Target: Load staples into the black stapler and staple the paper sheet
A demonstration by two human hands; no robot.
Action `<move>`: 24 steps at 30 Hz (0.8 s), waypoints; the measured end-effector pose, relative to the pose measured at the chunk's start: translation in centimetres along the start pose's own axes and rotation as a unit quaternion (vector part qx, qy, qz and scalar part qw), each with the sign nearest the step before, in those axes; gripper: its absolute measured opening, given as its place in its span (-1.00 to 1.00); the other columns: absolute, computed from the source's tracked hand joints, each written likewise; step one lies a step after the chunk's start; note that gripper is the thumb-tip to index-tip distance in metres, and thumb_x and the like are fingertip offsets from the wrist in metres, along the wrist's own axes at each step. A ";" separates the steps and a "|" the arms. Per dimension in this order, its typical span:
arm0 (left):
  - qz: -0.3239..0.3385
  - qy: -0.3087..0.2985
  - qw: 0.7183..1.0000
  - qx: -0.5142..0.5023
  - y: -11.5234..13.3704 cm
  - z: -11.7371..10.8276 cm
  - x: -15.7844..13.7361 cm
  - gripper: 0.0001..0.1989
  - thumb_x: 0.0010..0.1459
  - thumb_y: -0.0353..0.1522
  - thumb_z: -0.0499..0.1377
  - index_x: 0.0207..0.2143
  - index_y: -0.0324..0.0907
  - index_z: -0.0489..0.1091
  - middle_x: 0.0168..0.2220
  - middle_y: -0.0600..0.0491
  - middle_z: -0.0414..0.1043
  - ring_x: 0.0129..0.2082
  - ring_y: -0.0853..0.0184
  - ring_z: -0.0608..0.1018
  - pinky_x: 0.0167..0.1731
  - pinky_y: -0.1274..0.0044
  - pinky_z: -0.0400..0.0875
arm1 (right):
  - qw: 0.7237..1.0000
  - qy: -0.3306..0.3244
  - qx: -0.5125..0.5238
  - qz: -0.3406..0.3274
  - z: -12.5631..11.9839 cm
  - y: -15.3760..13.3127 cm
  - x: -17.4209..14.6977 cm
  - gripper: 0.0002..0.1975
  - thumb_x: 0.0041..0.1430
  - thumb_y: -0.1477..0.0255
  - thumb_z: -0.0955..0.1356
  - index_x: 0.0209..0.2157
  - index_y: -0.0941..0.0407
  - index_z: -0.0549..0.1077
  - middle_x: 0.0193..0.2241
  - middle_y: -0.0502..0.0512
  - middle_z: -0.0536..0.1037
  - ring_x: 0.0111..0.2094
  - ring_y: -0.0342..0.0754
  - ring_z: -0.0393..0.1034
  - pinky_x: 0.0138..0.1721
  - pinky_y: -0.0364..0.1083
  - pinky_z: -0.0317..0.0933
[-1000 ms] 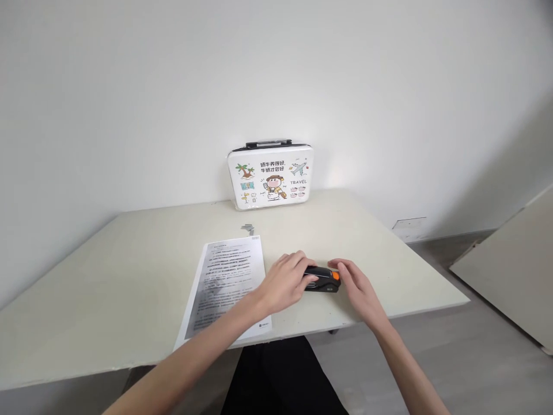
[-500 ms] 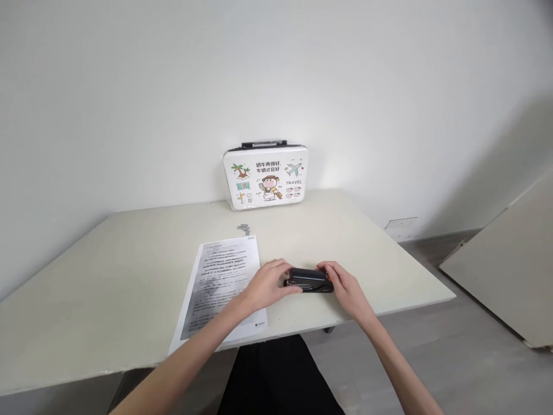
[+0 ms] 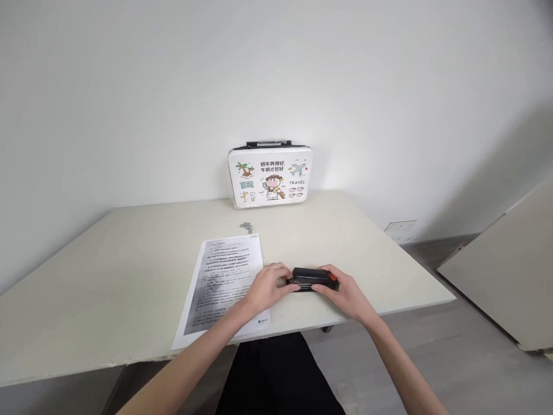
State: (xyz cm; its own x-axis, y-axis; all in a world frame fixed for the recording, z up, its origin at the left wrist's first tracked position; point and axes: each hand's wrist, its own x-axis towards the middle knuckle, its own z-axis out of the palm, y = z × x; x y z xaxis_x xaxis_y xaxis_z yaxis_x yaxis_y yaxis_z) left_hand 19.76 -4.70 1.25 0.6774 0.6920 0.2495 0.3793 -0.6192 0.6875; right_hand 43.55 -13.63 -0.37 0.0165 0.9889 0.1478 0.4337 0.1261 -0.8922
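Note:
A black stapler [image 3: 309,275] with an orange-red patch at its right end lies sideways between my hands, near the front edge of the table. My left hand [image 3: 271,286] is closed on its left end, thumb along the near side and fingers at the back. Around the right end, my right hand [image 3: 345,291] grips it, the thumb pressed on the near side. A printed sheet of paper [image 3: 224,276] lies flat to the left, partly covered by my left hand and forearm. Just beyond the paper's top edge are small grey staple strips [image 3: 246,225].
A white carrying case [image 3: 270,176] with cartoon pictures and a black handle stands at the back of the pale table [image 3: 129,276], against the wall. A wall plate [image 3: 401,225] sits low on the wall. A slanted pale panel [image 3: 505,276] stands at right.
My right thumb has come round onto the near side of the stapler, and the stapler has shifted slightly to the right. The whole view has moved a little.

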 end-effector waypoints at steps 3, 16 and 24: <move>0.001 0.002 1.000 -0.006 -0.2 0.2 0.0 -0.69 0.26 -0.07 0.31 -0.32 -0.12 0.53 -0.23 0.03 0.56 -0.20 0.21 0.56 -0.16 0.42 0.43 | 1.000 -0.007 0.000 0.000 -0.2 -0.1 0.0 -0.66 0.26 0.08 0.42 -0.07 0.01 0.49 -0.10 0.07 0.65 -0.06 0.09 0.52 -0.03 0.01 0.39; -0.015 0.005 1.000 0.012 -0.4 -0.9 -0.7 -0.80 0.22 -0.16 0.37 -0.25 -0.08 0.59 -0.21 0.07 0.64 -0.19 0.22 0.61 -0.14 0.42 0.45 | 1.000 -0.010 0.004 0.018 -0.3 0.2 -0.1 -0.64 0.24 0.09 0.44 -0.02 -0.03 0.50 -0.02 0.07 0.64 0.03 0.11 0.51 0.05 0.03 0.38; -0.001 -0.023 0.997 0.074 -0.6 -4.0 -1.9 -0.78 0.27 -0.12 0.32 -0.20 -0.05 0.58 -0.15 0.05 0.60 -0.16 0.22 0.60 -0.10 0.42 0.41 | 1.000 -0.006 0.000 0.019 -0.3 0.0 -0.2 -0.64 0.26 0.09 0.43 -0.02 -0.03 0.50 -0.01 0.07 0.64 0.02 0.11 0.52 0.06 0.03 0.39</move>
State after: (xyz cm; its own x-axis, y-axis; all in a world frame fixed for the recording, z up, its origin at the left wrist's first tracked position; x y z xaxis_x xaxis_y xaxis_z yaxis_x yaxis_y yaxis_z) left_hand 15.69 -4.13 3.09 0.7032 0.6782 0.2136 0.4676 -0.6674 0.5796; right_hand 43.81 -13.88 -0.32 0.0228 0.9937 0.1094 0.4328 0.0888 -0.8971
